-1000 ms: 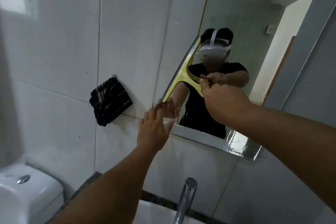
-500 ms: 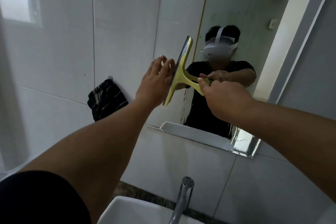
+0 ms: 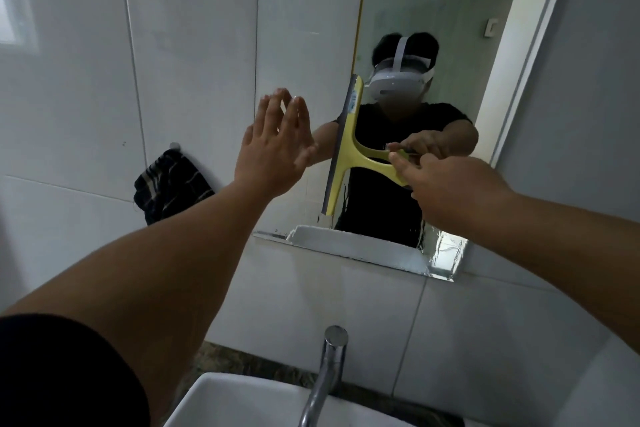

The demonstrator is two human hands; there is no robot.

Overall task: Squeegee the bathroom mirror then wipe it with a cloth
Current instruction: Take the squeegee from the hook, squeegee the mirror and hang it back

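The bathroom mirror (image 3: 433,3) hangs on the tiled wall ahead. A yellow squeegee (image 3: 346,149) stands nearly upright with its blade against the glass, left of centre. My right hand (image 3: 446,184) grips its handle from the right. My left hand (image 3: 273,152) is raised flat, fingers together and pointing up, at the mirror's left edge; I cannot tell if it touches the glass. It holds nothing. A dark striped cloth (image 3: 171,185) hangs from a wall hook to the left of the mirror.
A chrome tap (image 3: 329,367) rises over a white basin (image 3: 242,406) directly below. White wall tiles surround the mirror. A bright window (image 3: 10,0) sits at the far left. The mirror reflects a person and an open doorway.
My left hand rose from the mirror's lower left corner to mid height. The squeegee turned more upright and slid right across the glass with my right hand.
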